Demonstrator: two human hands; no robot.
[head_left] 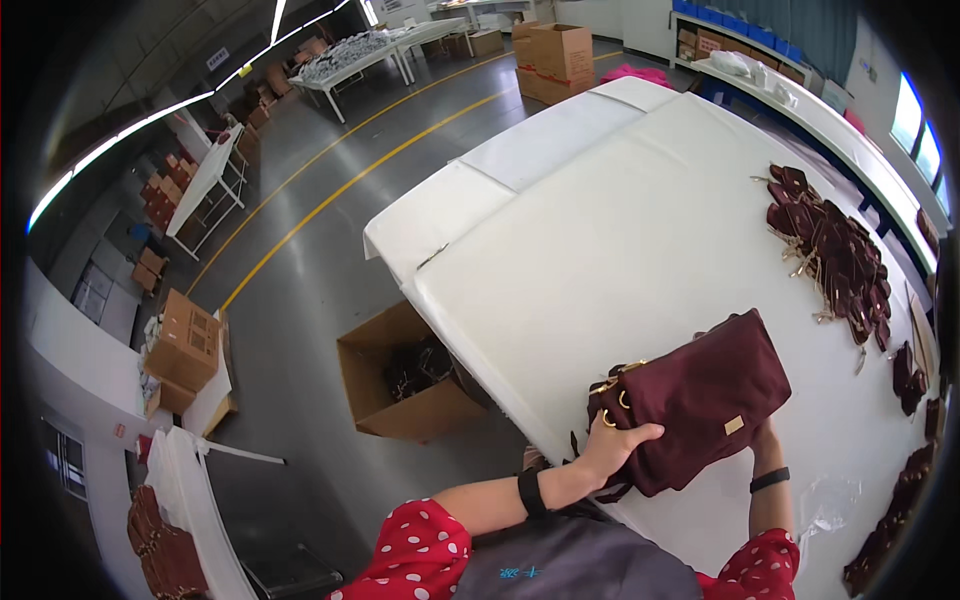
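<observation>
A burgundy handbag (690,400) is held above the near part of the white table (600,270), tilted. It carries gold rings, a gold zip and a small gold plate. My left hand (612,448) grips its left end near the rings, thumb across the front and the other fingers hidden. At the bag's lower right corner, my right hand (767,440) holds it, with the fingers out of sight behind the bag. Dark straps hang by my left wrist.
Many small burgundy pieces with gold clasps (830,250) lie heaped along the table's right side. More burgundy items (895,520) lie at the near right, beside clear plastic (830,505). An open carton (420,410) with dark contents stands on the floor left of the table.
</observation>
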